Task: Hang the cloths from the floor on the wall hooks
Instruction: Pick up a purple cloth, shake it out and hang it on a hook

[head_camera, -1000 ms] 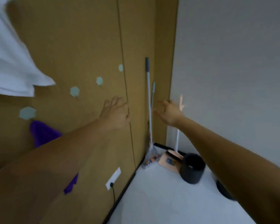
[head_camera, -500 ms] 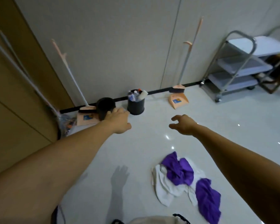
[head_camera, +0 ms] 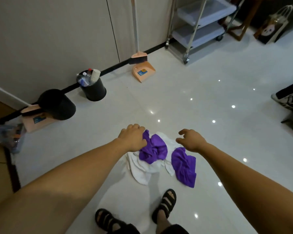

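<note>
A pile of cloths lies on the white floor in front of my feet. A crumpled purple cloth point(head_camera: 153, 149) sits on top of a white cloth point(head_camera: 142, 171), and a second purple cloth point(head_camera: 183, 168) lies to their right. My left hand point(head_camera: 133, 139) hovers over the left edge of the top purple cloth with its fingers loosely curled, and I see no grip on it. Over the gap between the two purple cloths is my right hand point(head_camera: 191, 141), fingers relaxed and holding nothing. No wall hooks are in view.
Two black bins point(head_camera: 93, 89) point(head_camera: 57, 105) stand by the wall at left, near a pink dustpan point(head_camera: 143, 71) with its broom point(head_camera: 139, 58). A metal cart point(head_camera: 193, 31) stands at back right. My sandalled feet point(head_camera: 166, 203) are just below the pile, and another person's shoe point(head_camera: 287, 98) is at the right edge.
My view swung from the brown wall with the hooks down to the floor. Both hands dropped toward the cloth pile and now hover right over it.
</note>
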`<state>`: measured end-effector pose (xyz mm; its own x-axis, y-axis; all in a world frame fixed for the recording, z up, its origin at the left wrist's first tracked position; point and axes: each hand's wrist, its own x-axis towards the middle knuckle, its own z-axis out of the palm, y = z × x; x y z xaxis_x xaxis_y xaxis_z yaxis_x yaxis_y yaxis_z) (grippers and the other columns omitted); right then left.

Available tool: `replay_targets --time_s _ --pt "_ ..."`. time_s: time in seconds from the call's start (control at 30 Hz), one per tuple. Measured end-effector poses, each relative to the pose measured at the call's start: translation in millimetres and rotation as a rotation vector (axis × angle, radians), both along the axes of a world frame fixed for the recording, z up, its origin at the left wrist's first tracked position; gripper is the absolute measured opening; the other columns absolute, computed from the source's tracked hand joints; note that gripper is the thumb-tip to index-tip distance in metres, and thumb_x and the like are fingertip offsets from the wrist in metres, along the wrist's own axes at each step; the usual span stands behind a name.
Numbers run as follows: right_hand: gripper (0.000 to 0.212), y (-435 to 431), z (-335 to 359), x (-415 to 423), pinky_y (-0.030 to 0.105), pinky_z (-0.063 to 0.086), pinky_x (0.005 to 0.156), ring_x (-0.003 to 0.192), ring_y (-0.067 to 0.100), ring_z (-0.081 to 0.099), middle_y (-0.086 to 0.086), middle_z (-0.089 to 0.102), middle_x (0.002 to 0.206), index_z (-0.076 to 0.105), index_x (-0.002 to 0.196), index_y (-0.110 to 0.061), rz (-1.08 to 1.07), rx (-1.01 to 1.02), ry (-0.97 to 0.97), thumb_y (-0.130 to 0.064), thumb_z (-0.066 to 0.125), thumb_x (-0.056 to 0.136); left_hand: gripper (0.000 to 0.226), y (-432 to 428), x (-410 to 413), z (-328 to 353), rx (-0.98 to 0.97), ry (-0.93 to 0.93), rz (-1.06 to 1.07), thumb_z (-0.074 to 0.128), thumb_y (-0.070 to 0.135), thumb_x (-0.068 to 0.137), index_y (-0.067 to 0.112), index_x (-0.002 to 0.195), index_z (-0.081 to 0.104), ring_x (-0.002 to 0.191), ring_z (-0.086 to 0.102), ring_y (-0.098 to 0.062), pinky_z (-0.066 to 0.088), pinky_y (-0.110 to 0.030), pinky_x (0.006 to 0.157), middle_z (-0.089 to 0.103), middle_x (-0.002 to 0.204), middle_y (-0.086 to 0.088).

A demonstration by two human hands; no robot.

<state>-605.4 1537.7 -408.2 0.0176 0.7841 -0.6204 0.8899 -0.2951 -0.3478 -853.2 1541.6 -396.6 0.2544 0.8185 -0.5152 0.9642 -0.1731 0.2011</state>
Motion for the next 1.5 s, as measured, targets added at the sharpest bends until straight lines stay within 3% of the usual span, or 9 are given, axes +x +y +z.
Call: replay_targets --time_s 0.2,0.63,0.8,0.9,1.07,1.23,1.33,1.4,1.5 --pt "0.043 -5.6 -131.6 58.1 0.037 0.05 0.092 0.107 0.025 0.06 0.008 0.062 0.125 0.054 0.13 -0.016 -0.063 -0.142 0.024 -0.034 0.054 0.091 0.054 8.2 75.4 -121.6 -0.156 -0.051 0.043 0.049 0.039 0.088 0.019 0.137 0.04 0.127 0.038 -0.029 0.036 -0.041 0.101 0.043 0.138 -0.007" --pt "0.046 -31.5 -526.1 112.0 0.042 0.045 0.099 0.118 0.031 0.054 0.008 0.032 0.148 0.042 0.141 -0.019 -0.024 -0.333 -0.061 -0.031 0.048 0.096 0.054 -7.8 174.0 -519.3 -0.32 -0.121 -0.051 0.048 0.037 0.091 0.018 0.14 0.038 0.127 0.038 -0.029 0.036 -0.043 0.101 0.042 0.141 -0.007" --pt "0.055 -21.5 -622.5 108.8 0.045 0.048 0.096 0.12 0.031 0.052 -0.001 0.017 0.157 0.029 0.148 -0.02 0.007 -0.25 -0.065 -0.02 0.047 0.096 0.051 -14.6 177.4 -606.5 -0.316 -0.165 -0.038 0.05 0.035 0.09 0.018 0.138 0.042 0.125 0.041 -0.028 0.039 -0.041 0.098 0.045 0.139 -0.006" --pt "0.057 -19.0 -651.2 105.9 0.044 0.049 0.09 0.117 0.035 0.053 0.004 0.026 0.152 0.028 0.147 -0.02 0.077 -0.245 -0.139 -0.013 0.045 0.093 0.054 -15.9 176.3 -631.0 -0.303 -0.168 -0.038 0.049 0.035 0.09 0.019 0.141 0.039 0.128 0.04 -0.028 0.037 -0.04 0.099 0.043 0.142 -0.006" --pt "0.031 -35.4 -626.2 94.8 0.037 0.046 0.08 0.108 0.033 0.06 0.012 0.058 0.123 0.055 0.121 -0.013 0.244 -0.327 -0.336 -0.016 0.047 0.092 0.057 -21.4 165.8 -607.9 -0.368 -0.164 -0.021 0.051 0.033 0.09 0.018 0.143 0.037 0.131 0.036 -0.028 0.035 -0.041 0.105 0.041 0.144 -0.007" --pt "0.02 -43.0 -521.3 82.1 0.035 0.05 0.075 0.089 0.027 0.062 0.008 0.067 0.097 0.061 0.095 -0.018 0.168 -0.238 -0.032 -0.032 0.047 0.096 0.078 -17.5 159.7 -516.9 -0.409 -0.207 -0.034 0.062 0.032 0.086 0.023 0.151 0.02 0.133 0.035 -0.03 0.036 -0.044 0.106 0.032 0.15 -0.006" --pt "0.023 -28.9 -430.7 76.1 0.027 0.036 0.058 0.072 0.023 0.057 -0.001 0.058 0.074 0.049 0.072 -0.026 0.149 -0.117 0.114 -0.035 0.051 0.094 0.092 -4.8 156.1 -443.4 -0.407 -0.289 -0.058 0.07 0.034 0.078 0.032 0.151 0.015 0.128 0.039 -0.028 0.04 -0.044 0.102 0.034 0.145 -0.004" --pt "0.028 -15.9 -364.0 70.4 0.023 0.032 0.054 0.066 0.019 0.052 -0.005 0.054 0.07 0.044 0.066 -0.033 0.163 -0.044 0.207 -0.033 0.054 0.092 0.076 6.2 151.2 -391.4 -0.381 -0.344 -0.061 0.07 0.036 0.076 0.03 0.143 0.035 0.122 0.043 -0.025 0.043 -0.043 0.098 0.04 0.139 0.0" --pt "0.022 4.3 -270.0 62.9 0.032 0.044 0.064 0.073 0.021 0.057 -0.001 0.063 0.076 0.057 0.076 -0.022 0.156 0.0 0.258 -0.036 0.054 0.093 0.034 31.2 131.5 -310.4 -0.285 -0.373 -0.089 0.066 0.039 0.077 0.019 0.104 0.058 0.105 0.052 -0.02 0.047 -0.038 0.083 0.054 0.113 0.001"
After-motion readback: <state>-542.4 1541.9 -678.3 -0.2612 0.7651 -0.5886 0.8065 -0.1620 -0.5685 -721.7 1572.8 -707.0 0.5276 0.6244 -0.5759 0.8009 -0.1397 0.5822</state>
